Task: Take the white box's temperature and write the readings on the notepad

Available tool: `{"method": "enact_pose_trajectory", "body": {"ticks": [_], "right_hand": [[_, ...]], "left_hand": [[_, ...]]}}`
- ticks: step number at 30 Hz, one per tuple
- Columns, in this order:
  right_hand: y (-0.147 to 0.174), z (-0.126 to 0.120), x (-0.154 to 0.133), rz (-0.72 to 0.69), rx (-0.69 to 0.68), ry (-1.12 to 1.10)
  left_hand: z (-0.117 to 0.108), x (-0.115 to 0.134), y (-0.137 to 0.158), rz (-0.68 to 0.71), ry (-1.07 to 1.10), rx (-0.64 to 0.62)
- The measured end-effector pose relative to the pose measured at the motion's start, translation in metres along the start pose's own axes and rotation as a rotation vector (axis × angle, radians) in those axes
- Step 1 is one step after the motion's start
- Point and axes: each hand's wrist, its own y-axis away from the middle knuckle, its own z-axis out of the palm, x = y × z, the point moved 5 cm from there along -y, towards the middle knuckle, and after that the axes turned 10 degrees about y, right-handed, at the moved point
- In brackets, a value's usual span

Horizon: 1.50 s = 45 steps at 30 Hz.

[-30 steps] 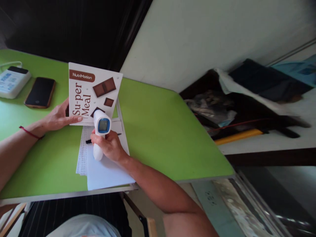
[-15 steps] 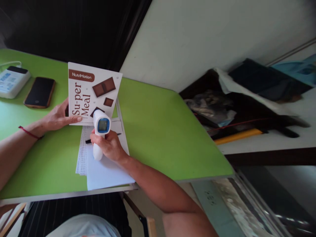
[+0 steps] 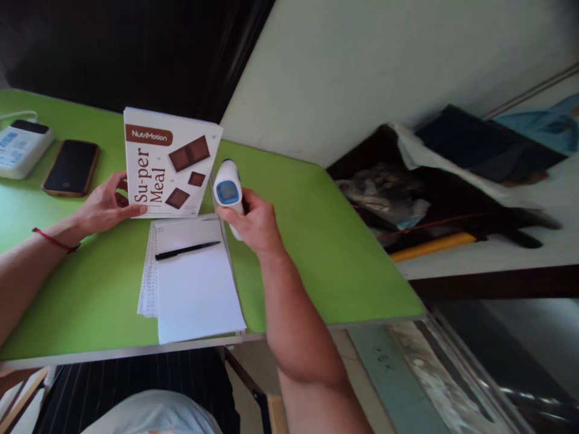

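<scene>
My left hand (image 3: 107, 204) grips the lower left edge of a white box (image 3: 181, 172) printed "NutriMotion Su-per Meal" with brown chocolate squares, thumb across its front. The box stands upright on the green table. In my right hand (image 3: 259, 222) is a white infrared thermometer (image 3: 227, 185) with a blue-framed screen, held just right of the box and apart from it. Below the box lie sheets of paper (image 3: 196, 295), the top one mostly blank. A black pen (image 3: 187, 249) rests across that sheet.
A phone (image 3: 71, 167) and a white device with a cable (image 3: 22, 147) lie on the left of the green table (image 3: 307, 259). A dark panel and a pale wall rise behind it. To the right, a shelf holds cloth and a yellow strip (image 3: 434, 247).
My right hand has moved the thermometer rightward and up, from in front of the box to its right side. The pen and paper are uncovered. My left hand still holds the box.
</scene>
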Motion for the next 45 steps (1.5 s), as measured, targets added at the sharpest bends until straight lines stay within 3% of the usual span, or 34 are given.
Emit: {"method": "enact_pose_trajectory", "body": {"ticks": [5, 9, 19, 25, 29, 32, 35, 37, 40, 45], "right_hand": [[-0.023, -0.008, 0.044, 0.196, -0.163, 0.469], [-0.027, -0.006, 0.060, 0.266, -0.247, 0.693], [-0.024, -0.003, 0.060, 0.216, -0.306, 0.831], [-0.018, -0.005, 0.053, 0.241, -0.307, 0.840], [-0.018, -0.005, 0.053, 0.222, -0.318, 0.842], [-0.017, -0.005, 0.051, 0.215, -0.328, 0.843], [-0.015, -0.004, 0.046, 0.191, -0.338, 0.857], [-0.013, -0.004, 0.043, 0.178, -0.338, 0.873], [-0.011, -0.003, 0.040, 0.184, -0.341, 0.875], [-0.008, 0.001, 0.036, 0.178, -0.355, 0.821]], "left_hand": [[0.004, 0.007, -0.010, 0.032, -0.390, 0.108], [0.006, 0.011, -0.012, 0.033, -0.454, 0.121], [0.009, 0.012, -0.008, 0.063, -0.548, 0.118], [0.000, 0.009, -0.002, -0.088, -0.608, 0.191], [0.003, 0.012, 0.005, -0.136, -0.753, 0.145], [0.025, 0.026, 0.021, 0.044, -0.847, 0.030], [0.069, 0.041, 0.051, 0.392, -0.811, -0.351], [0.091, 0.048, 0.074, 0.588, -0.852, -0.502], [0.108, 0.052, 0.093, 0.698, -0.968, -0.515], [0.113, 0.050, 0.104, 0.627, -1.101, -0.475]]}}
